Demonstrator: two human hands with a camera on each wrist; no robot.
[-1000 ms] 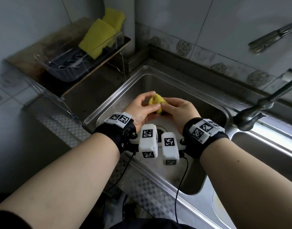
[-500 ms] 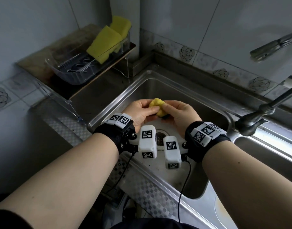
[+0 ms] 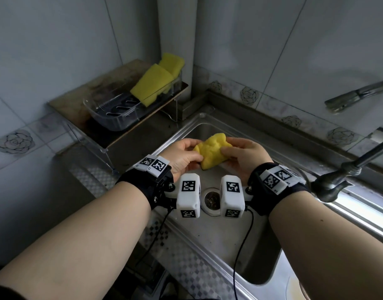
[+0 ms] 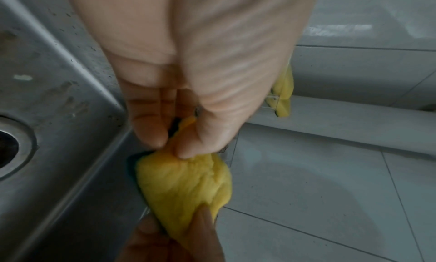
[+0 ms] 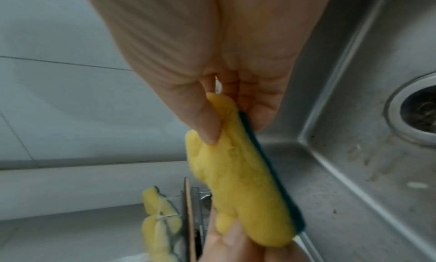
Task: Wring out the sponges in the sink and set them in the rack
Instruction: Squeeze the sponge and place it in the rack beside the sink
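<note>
A crumpled yellow sponge (image 3: pixel 212 151) with a dark green scouring side hangs over the steel sink (image 3: pixel 221 241), held between both hands. My left hand (image 3: pixel 186 154) pinches its left end with thumb and fingers; the left wrist view shows that pinch on the sponge (image 4: pixel 186 180). My right hand (image 3: pixel 240 155) pinches the right end, the thumb pressed into the sponge (image 5: pixel 238 176) in the right wrist view. Two more yellow sponges (image 3: pixel 152 84) lean upright in the clear plastic rack (image 3: pixel 112 118) at the back left.
The rack stands on a small raised shelf (image 3: pixel 78 100) left of the sink. The drain (image 3: pixel 211 198) lies below my wrists. A dark tap handle (image 3: pixel 335 180) juts in from the right, and a metal spout (image 3: pixel 355 95) reaches over from the upper right. Tiled walls close the corner.
The sponge was squeezed into a tight ball low in the sink; now both hands have risen, drawn slightly apart, and the sponge has spread out wider between them.
</note>
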